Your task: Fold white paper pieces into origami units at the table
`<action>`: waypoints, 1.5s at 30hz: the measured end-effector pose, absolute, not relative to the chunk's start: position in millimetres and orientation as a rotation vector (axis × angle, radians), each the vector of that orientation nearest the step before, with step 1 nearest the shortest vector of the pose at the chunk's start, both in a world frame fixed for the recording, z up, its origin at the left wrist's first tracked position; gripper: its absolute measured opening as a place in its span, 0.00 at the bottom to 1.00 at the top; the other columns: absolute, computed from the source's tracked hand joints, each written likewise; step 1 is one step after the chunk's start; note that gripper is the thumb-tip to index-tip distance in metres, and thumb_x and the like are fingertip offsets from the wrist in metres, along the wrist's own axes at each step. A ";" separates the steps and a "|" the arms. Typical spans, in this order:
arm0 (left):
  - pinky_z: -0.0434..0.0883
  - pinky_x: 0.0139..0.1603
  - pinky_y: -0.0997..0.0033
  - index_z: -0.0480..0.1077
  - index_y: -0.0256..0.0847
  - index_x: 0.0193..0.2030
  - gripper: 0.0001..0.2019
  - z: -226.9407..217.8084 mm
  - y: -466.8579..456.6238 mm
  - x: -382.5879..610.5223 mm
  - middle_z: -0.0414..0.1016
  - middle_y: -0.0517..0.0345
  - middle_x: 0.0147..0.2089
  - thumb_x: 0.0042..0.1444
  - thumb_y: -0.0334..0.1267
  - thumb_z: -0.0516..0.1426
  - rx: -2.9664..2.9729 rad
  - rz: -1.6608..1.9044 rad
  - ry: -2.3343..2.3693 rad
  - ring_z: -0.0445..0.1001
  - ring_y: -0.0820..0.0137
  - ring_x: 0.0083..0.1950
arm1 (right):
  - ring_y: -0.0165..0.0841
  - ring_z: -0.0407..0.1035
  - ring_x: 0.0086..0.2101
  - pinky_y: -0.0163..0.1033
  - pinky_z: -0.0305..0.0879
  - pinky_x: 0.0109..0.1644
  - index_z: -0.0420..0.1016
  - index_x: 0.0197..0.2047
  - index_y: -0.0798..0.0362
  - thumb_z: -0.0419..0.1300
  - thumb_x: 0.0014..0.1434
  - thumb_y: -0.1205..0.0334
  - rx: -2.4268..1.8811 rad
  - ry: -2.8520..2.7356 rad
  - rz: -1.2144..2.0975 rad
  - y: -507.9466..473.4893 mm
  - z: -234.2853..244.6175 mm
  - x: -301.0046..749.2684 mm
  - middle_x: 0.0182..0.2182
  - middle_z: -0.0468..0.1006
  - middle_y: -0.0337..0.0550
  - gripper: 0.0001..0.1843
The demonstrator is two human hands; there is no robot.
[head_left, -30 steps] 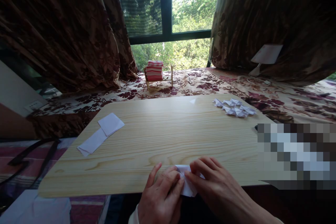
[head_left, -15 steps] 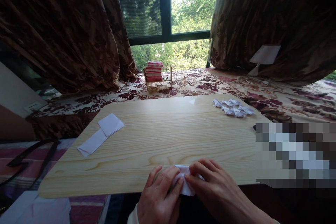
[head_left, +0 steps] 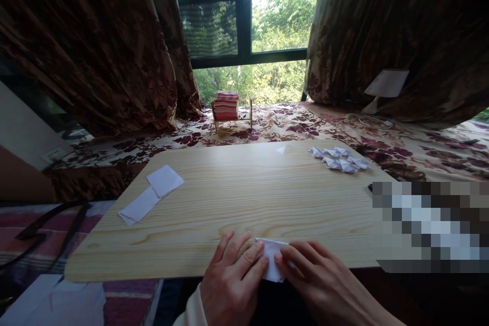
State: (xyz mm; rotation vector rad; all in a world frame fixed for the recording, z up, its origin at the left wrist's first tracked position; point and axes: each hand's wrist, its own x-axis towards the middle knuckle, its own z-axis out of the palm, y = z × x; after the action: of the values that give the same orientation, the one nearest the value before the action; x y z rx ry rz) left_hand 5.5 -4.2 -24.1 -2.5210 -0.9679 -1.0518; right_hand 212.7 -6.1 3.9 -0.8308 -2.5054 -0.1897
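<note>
A small piece of folded white paper (head_left: 273,260) lies between my hands at the near edge of the wooden table, its lower part sticking out past the edge. My left hand (head_left: 235,275) grips its left side with thumb and index finger, the other fingers spread over the tabletop. On the right side, my right hand (head_left: 313,270) pinches the paper with its fingers bent together. The fingers hide parts of the folds.
White paper pieces (head_left: 165,181) lie on the table (head_left: 237,193) at left. Several folded paper shapes (head_left: 340,159) sit at the far right, with a small white piece (head_left: 280,150) near the back edge. Beyond stand a rack with striped cloths (head_left: 226,106) and a lamp (head_left: 387,83).
My left hand's outer fingers have lifted and spread a little. My right hand has shifted slightly right along the paper, showing more of its face. The view has moved slightly.
</note>
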 end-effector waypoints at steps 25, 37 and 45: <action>0.51 0.65 0.55 0.68 0.40 0.55 0.20 -22.2 -8.8 8.5 0.71 0.53 0.57 0.58 0.26 0.46 -2.601 -0.942 -1.050 0.64 0.65 0.60 | 0.38 0.63 0.34 0.43 0.60 0.38 0.68 0.48 0.60 0.58 0.50 0.77 -1.240 -2.509 -0.285 -3.4 2.9 214.5 0.35 0.72 0.45 0.20; 0.51 0.64 0.53 0.68 0.39 0.53 0.19 -30.6 -8.2 10.2 0.73 0.51 0.55 0.57 0.29 0.47 -2.482 -1.011 -1.006 0.65 0.63 0.59 | 0.34 0.66 0.35 0.38 0.65 0.38 0.73 0.43 0.51 0.52 0.53 0.78 -1.306 -2.422 0.075 8.3 33.7 245.0 0.34 0.73 0.44 0.19; 0.50 0.65 0.55 0.69 0.36 0.52 0.17 -33.9 -4.3 6.2 0.73 0.50 0.55 0.59 0.29 0.47 -2.509 -1.007 -0.949 0.64 0.63 0.60 | 0.33 0.66 0.37 0.39 0.63 0.43 0.71 0.38 0.50 0.58 0.54 0.73 -1.006 -2.527 0.143 4.1 21.3 208.6 0.35 0.74 0.40 0.10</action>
State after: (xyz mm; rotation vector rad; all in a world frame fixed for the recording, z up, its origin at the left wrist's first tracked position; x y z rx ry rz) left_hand 6.2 -4.3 -33.9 -2.5094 -0.9485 -1.0070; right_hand 208.6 4.1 21.3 -1.0060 -2.5268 0.1433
